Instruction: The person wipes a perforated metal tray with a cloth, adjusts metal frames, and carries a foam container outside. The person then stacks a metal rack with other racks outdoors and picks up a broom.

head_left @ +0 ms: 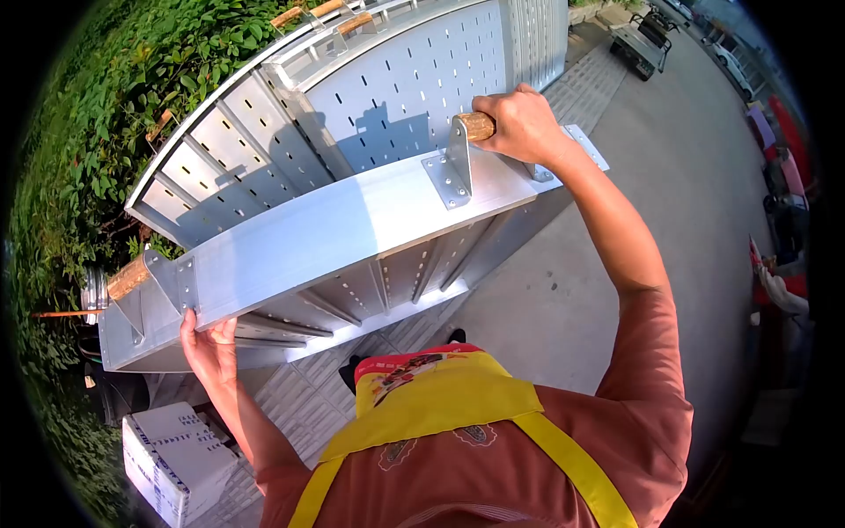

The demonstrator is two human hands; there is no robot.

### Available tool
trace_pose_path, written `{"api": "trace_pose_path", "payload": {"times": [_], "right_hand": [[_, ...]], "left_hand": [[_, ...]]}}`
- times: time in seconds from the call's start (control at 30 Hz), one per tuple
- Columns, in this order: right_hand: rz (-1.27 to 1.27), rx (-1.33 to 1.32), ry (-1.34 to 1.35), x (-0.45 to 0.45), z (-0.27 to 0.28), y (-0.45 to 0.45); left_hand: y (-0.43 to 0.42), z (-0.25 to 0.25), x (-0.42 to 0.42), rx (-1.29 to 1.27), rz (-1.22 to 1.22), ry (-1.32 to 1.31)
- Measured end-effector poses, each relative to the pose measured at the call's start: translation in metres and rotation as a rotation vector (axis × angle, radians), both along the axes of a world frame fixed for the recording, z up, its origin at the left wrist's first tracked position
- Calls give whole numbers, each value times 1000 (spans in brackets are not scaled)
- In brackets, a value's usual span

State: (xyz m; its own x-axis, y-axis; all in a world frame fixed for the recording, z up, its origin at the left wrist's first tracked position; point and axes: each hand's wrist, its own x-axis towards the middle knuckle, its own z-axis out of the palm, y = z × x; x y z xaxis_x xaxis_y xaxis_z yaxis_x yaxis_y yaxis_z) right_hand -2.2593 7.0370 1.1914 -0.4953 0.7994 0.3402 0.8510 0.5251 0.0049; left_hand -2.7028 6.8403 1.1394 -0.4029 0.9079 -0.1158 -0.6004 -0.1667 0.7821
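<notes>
A long silver metal panel [290, 220] stands on its edge before me, its ribbed, slotted underside facing my body. My right hand [525, 123] is wrapped round the wooden handle [480, 126] bracketed near the panel's right end. At the lower left, my left hand [209, 348] grips the panel's near edge, thumb and fingers upward, just right of a second wooden handle [129, 278]. That left handle is not held. Behind the panel stand more slotted metal panels [396, 88], with wooden handles along their top.
Green bushes [97, 106] line the left side. A white printed box [176, 458] sits on the paving at the lower left. A cart [641, 44] stands at the upper right of the grey pavement [616, 290]. Colourful items [788, 167] lie along the far right.
</notes>
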Motion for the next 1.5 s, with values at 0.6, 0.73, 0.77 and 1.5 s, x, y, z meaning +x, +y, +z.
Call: {"api": "trace_pose_path", "payload": {"times": [0.6,0.73,0.77,1.5], "right_hand": [[-209,180,115,407,-29,185],[-189,167,132,527,-33,245],[-179,166,132,554,-29,258],[-48,158,91,1090,-57,685]], "left_hand": [[196,-36,403,76,-318,124],[259,-34,518,88,-274,129],[271,-30,547,67,-247,100],[640,-72,1129,1,-88,48]]}}
